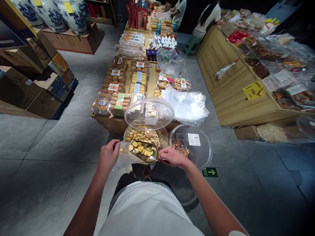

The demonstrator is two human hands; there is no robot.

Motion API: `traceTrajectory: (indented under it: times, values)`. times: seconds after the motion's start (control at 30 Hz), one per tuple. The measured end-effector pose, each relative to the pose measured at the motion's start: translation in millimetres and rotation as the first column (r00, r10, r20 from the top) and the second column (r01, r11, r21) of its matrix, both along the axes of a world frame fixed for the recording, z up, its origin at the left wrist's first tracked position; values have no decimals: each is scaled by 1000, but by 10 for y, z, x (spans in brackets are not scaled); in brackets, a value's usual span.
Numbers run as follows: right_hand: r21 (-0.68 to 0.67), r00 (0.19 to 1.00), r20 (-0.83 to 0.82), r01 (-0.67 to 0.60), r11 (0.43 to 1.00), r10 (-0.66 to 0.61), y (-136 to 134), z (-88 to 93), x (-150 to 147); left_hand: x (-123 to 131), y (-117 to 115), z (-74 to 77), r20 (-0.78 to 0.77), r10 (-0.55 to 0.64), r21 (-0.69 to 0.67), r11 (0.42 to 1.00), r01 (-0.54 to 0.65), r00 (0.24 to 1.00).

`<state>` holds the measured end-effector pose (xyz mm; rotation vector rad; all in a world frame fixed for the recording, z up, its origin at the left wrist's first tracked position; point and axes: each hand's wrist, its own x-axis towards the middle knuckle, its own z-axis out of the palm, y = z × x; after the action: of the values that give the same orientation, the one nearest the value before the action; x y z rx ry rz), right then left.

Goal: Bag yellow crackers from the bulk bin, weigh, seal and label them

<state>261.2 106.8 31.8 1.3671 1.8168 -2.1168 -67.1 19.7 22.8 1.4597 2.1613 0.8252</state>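
While left fingers (115,145) pinch plastic bag (125,159), right fingers (164,152) clench metal scoop (145,153); grey tile floor (49,137), pastry table (153,78) ahead.

Dim indoor light, strongly curved edges

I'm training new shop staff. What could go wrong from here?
The scoop looks heaped, so yellow pieces could spill to the floor, especially as only the left hand holds the clear bag. The raised lid might also drop onto the bin or the right hand.
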Motion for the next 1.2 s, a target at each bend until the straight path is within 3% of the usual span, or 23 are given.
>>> traceTrajectory:
  times: [0.17,0.37,0.47,0.57,0.67,0.77,0.93,1.1,1.2]
  values:
    - [29,994,21,-107,994,107,19,-56,-31,82,2,91,-11,18,8,1000,-18,1000]
    - [164,975,59,-220,962,213,-2,-73,-289,198,-18,184,8,-76,24,997,76,997]
    - [373,940,234,-322,870,248,-78,-66,-559,241,-32,206,32,-102,36,994,101,994]
    - [538,869,443,-456,709,222,-197,-41,-840,241,-42,194,56,-83,47,996,81,995]
    - [576,801,559,-562,594,216,-302,-19,-1034,191,-48,155,64,-35,62,998,31,997]
    - [585,780,583,-597,549,227,-353,11,-1107,114,-58,109,63,3,81,997,-8,998]
    - [608,801,578,-551,572,157,-394,226,-940,5,-95,67,68,35,93,995,-41,997]
    - [610,864,503,-339,716,-20,-372,575,-333,-93,-159,45,73,79,78,993,-85,994]
    - [616,866,473,-190,764,-166,-248,526,67,-171,-187,21,73,93,76,992,-99,993]
